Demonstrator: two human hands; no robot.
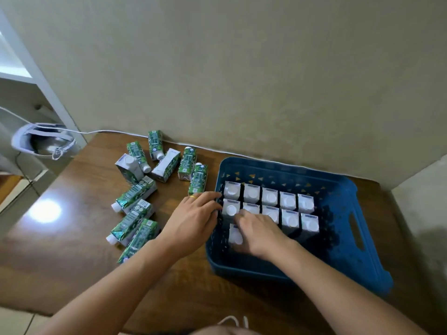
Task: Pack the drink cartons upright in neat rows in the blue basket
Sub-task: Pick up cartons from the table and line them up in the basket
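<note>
eleven drink cartons (269, 197) stood upright in the blue basket (338, 189) right of centre, two rows of five and a third begun by the newest carton (235, 234) at its lower left; about ten loose cartons (135, 192) lay scattered on the wooden table (72, 238) at centre left. the right hand (260, 232) was curled over that carton, fingers wrapped on its sides, while the left hand (193, 218) pressed spread fingers against the basket's left wall. they looked stiff, boxy and fairly weighty if full, best taken by the flat sides.

Blue basket (338, 189) right side open; upright cartons (269, 197) crowd left.
</note>
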